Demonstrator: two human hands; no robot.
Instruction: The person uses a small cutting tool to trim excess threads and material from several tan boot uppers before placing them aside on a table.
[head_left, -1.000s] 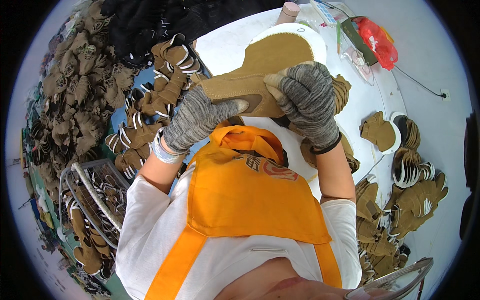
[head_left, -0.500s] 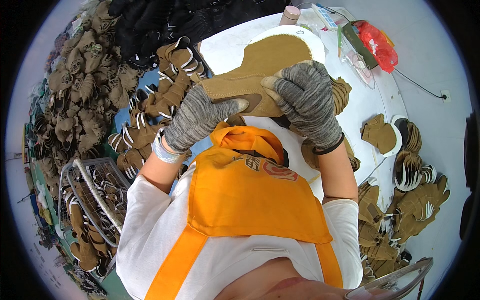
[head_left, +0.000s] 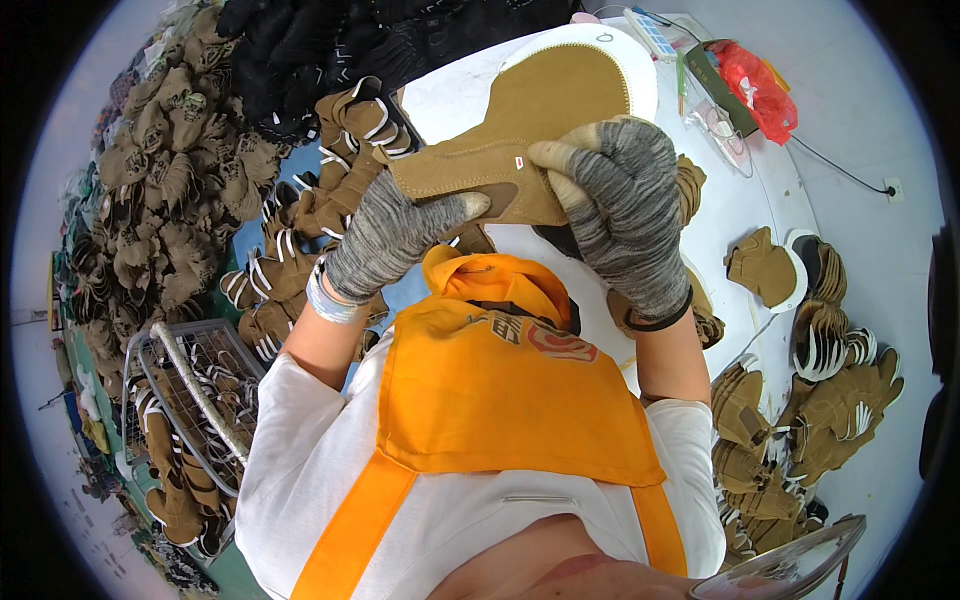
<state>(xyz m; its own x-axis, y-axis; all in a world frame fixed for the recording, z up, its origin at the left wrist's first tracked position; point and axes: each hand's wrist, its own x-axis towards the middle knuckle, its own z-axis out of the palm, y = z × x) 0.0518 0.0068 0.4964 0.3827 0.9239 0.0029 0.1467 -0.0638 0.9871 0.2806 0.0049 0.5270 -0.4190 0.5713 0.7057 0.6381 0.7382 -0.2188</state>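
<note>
A tan suede shoe-upper piece (head_left: pixel 540 125) with a white edge is held out in front of me over a white table (head_left: pixel 730 215). My left hand (head_left: pixel 385 235), in a grey knit glove, grips its near left end with the thumb on a darker brown patch. My right hand (head_left: pixel 620 205), gloved the same way, holds the piece's near right side with the thumb pressed on top. An orange apron covers my chest below the hands.
Heaps of tan and white pieces (head_left: pixel 160 200) lie at the left, black ones (head_left: pixel 300 50) behind. A wire basket (head_left: pixel 190 400) of pieces stands lower left. More stacks (head_left: pixel 820 400) sit at the right. A red bag (head_left: pixel 755 85) and a clear bag lie on the far table.
Both hands have lifted the tan piece slightly away from me and tilted it; the left thumb now rests on the dark patch.
</note>
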